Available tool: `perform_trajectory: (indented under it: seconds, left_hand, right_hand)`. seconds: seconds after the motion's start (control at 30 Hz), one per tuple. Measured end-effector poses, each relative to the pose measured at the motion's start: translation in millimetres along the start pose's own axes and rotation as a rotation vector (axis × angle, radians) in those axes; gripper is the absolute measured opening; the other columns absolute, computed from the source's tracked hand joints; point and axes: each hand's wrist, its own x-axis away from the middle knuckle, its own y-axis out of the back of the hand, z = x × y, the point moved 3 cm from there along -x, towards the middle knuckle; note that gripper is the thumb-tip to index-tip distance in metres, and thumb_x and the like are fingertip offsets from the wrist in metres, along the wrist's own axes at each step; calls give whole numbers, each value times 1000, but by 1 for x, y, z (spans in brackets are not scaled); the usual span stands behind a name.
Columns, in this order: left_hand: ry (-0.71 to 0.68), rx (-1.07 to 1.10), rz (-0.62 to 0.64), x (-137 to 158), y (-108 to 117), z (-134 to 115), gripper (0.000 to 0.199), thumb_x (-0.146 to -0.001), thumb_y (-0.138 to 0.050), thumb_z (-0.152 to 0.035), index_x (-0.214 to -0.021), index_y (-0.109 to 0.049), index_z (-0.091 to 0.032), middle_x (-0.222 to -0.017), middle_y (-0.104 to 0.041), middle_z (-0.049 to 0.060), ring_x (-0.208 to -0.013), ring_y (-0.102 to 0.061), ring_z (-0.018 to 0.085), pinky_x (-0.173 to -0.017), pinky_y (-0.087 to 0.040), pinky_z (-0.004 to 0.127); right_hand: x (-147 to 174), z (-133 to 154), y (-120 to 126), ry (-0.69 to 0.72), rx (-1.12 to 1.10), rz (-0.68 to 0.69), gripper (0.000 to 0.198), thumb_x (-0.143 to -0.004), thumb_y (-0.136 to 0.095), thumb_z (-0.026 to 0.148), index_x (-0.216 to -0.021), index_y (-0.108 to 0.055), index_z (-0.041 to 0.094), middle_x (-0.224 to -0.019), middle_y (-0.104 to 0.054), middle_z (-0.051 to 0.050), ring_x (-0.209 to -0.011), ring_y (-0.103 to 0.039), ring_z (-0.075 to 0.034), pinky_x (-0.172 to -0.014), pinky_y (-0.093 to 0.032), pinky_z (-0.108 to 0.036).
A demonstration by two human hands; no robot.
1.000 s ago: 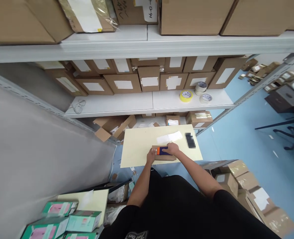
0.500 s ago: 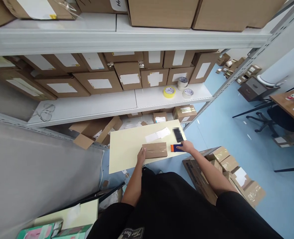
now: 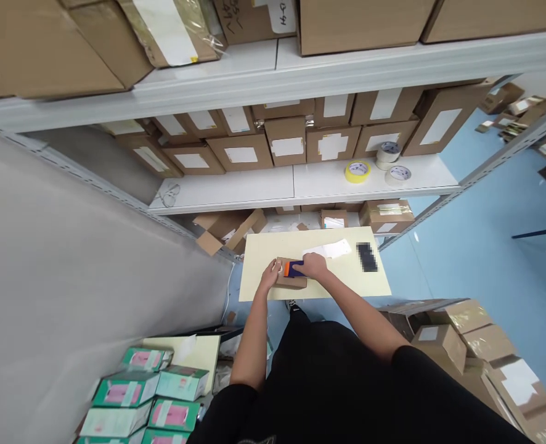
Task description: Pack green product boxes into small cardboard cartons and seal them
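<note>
A small taped cardboard box (image 3: 292,283) lies on the pale yellow board (image 3: 259,246) in front of me. My left hand (image 3: 271,274) grips the box by its left end. My right hand (image 3: 313,266) is closed round a flat dark blue object with an orange end (image 3: 294,269), held over the top of the box. The orange end is close to my left fingers; whether it touches the box is hard to tell. Behind my right hand lies a white paper sheet (image 3: 338,248). Farther right on the board is a black, partly blurred-out phone-like item (image 3: 367,257).
Shelves full of cardboard boxes (image 3: 286,139) stand ahead. A yellow tape roll (image 3: 357,172) and pale tape rolls (image 3: 397,175) sit on the middle shelf. An open carton (image 3: 229,229) is below left. Stacked boxes (image 3: 444,345) stand at right, green-and-pink boxes (image 3: 125,391) at lower left.
My right hand has moved left with the blue and orange object, from beside the box to over it. My left hand stays on the box. The camera view has shifted.
</note>
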Motion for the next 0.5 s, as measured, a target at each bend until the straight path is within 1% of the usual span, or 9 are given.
perform_trajectory:
  seconds: [0.07,0.13,0.2,0.23,0.3,0.37,0.43,0.5]
  left_hand:
    - [13,-29,21,7,-3,1,73,-98,-39,-73,-140,-63,-18,-145,-64,14,-138,-57,31,-114,-43,41]
    - [33,-56,-5,14,-8,5,74,-100,-33,-72,-138,-65,-17,-143,-66,16,-136,-59,32,-113,-44,42]
    - [45,-71,-26,20,-19,7,75,-100,-32,-71,-137,-65,-15,-141,-66,17,-134,-60,33,-112,-44,42]
    - [42,-74,-28,23,-26,6,75,-101,-31,-71,-137,-66,-15,-140,-67,17,-133,-61,33,-111,-45,42]
    - [34,-84,-21,26,-41,4,75,-101,-29,-71,-136,-66,-15,-136,-70,17,-130,-63,32,-109,-47,41]
    - [34,-110,-26,27,-52,2,74,-102,-28,-70,-137,-65,-16,-134,-71,16,-128,-64,32,-107,-48,41]
    - [17,-133,-23,26,-58,0,72,-103,-28,-67,-136,-66,-16,-133,-71,16,-128,-64,33,-107,-48,41]
    - [-10,-139,-12,24,-60,-1,70,-103,-29,-66,-135,-66,-16,-133,-72,16,-128,-64,33,-107,-48,42]
  right_hand:
    - [-4,13,0,20,-3,-1,40,-99,-68,41,-129,-64,16,-130,-66,-11,-112,-67,-26,-94,-58,-43]
    - [-4,16,1,27,-4,-4,39,-100,-66,39,-132,-61,18,-133,-63,-9,-113,-66,-25,-95,-59,-47]
    - [0,9,6,22,-5,-7,39,-100,-67,39,-133,-61,18,-133,-63,-9,-113,-66,-25,-94,-59,-47]
    - [3,0,9,15,-4,-7,39,-100,-66,39,-133,-61,18,-133,-63,-9,-112,-66,-25,-94,-59,-47]
    - [13,-25,17,-4,2,-4,39,-99,-68,42,-127,-65,16,-128,-67,-11,-111,-68,-27,-94,-58,-44]
    - [27,-59,27,-32,33,-8,41,-94,-72,49,-113,-73,13,-116,-73,-16,-107,-69,-30,-91,-56,-38]
    - [43,-96,38,-77,120,-54,45,-89,-74,56,-100,-77,13,-109,-75,-20,-104,-70,-32,-87,-53,-34]
    - [56,-125,46,-123,147,-101,46,-88,-73,56,-96,-78,11,-107,-76,-21,-101,-70,-31,-82,-51,-32]
